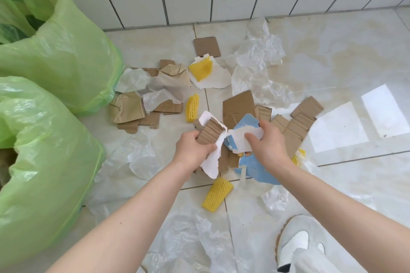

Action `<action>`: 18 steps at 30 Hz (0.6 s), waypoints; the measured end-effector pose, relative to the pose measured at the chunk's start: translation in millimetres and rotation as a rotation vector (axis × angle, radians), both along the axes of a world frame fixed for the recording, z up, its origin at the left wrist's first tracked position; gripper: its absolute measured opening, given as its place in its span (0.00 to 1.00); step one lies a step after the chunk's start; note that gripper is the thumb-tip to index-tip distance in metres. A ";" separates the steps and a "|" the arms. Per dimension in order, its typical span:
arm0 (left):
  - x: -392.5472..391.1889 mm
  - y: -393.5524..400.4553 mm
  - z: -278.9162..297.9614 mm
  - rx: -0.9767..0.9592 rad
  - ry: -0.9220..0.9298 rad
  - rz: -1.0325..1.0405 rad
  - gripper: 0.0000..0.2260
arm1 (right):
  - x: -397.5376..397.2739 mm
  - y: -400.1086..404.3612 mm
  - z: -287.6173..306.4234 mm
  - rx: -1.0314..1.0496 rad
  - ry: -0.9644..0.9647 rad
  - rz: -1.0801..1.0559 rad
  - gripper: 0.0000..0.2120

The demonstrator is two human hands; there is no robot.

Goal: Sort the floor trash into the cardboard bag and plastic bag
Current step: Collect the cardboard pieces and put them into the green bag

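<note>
Both hands gripped cardboard over the floor pile: left hand [193,147] closed on corrugated scrap [210,132], right hand [267,143] pinched blue-white torn carton [245,137]; better gather all cardboard tight, leave plastic film [259,51], then carry to green bags [44,150]

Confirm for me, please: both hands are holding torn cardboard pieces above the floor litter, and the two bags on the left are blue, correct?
Not quite: the head view shows the two bags are green. The left hand and right hand do hold torn cardboard pieces.
</note>
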State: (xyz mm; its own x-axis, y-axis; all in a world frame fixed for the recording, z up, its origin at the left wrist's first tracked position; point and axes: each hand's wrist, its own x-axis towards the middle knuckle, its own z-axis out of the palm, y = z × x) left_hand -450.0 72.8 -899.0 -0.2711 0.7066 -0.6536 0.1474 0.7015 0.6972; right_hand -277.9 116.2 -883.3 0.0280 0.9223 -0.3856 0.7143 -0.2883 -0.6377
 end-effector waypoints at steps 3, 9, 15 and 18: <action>-13.5 1.1 27.8 0.119 0.087 0.023 0.05 | -9.3 7.6 22.3 0.107 0.036 0.005 0.14; -65.9 -21.2 93.9 0.345 0.304 0.135 0.07 | -42.7 8.4 82.5 0.208 0.240 0.076 0.08; -117.6 -81.6 149.7 0.487 0.297 0.385 0.14 | -103.4 -17.8 134.1 0.132 0.555 0.219 0.17; -140.3 -106.7 172.3 0.581 0.297 0.548 0.16 | -138.7 -30.6 153.6 0.005 0.703 0.288 0.23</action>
State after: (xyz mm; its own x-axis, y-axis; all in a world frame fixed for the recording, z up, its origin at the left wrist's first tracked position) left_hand -590.2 -33.9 -726.6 -0.7756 0.6266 -0.0758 0.1249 0.2701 0.9547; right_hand -416.6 85.6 -729.7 -0.4651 0.8577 -0.2194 0.1863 -0.1474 -0.9714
